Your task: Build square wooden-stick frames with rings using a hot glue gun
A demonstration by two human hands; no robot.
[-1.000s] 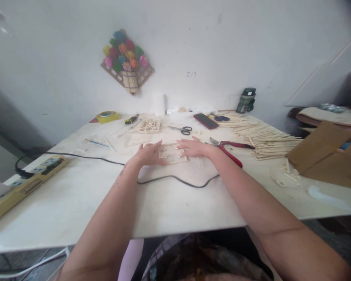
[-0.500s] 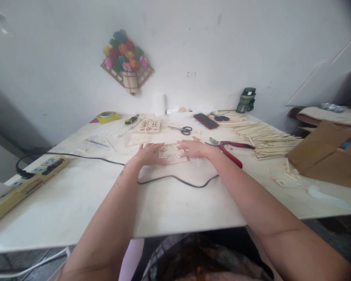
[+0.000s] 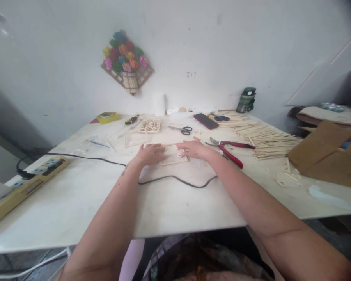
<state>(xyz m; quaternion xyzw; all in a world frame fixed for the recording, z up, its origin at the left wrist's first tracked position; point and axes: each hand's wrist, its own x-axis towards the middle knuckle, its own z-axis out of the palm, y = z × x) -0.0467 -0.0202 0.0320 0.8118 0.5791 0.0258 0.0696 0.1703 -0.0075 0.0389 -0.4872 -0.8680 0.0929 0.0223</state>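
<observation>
A small rectangular frame of pale sticks (image 3: 174,161) lies flat on the white table, with small stick pieces inside it. My left hand (image 3: 151,153) rests on the frame's left side, palm down, its fingers pointing right. On the frame's right side lies my right hand (image 3: 193,148), fingers spread over the small pieces. Both hands seem to press on the frame rather than grip it. Beyond them sits a finished-looking lattice piece (image 3: 149,125). Red-handled pruning shears (image 3: 228,147) lie open to the right of my right hand.
Black scissors (image 3: 185,130), a dark phone (image 3: 206,121) and a yellow cutter (image 3: 131,119) lie farther back. Many thin sticks (image 3: 269,144) spread at right beside a cardboard box (image 3: 330,156). A black cable (image 3: 175,178) crosses before my hands; a power strip (image 3: 29,183) is at left.
The fingers of my left hand have come closer together and cover the frame's left part. My right hand has barely moved.
</observation>
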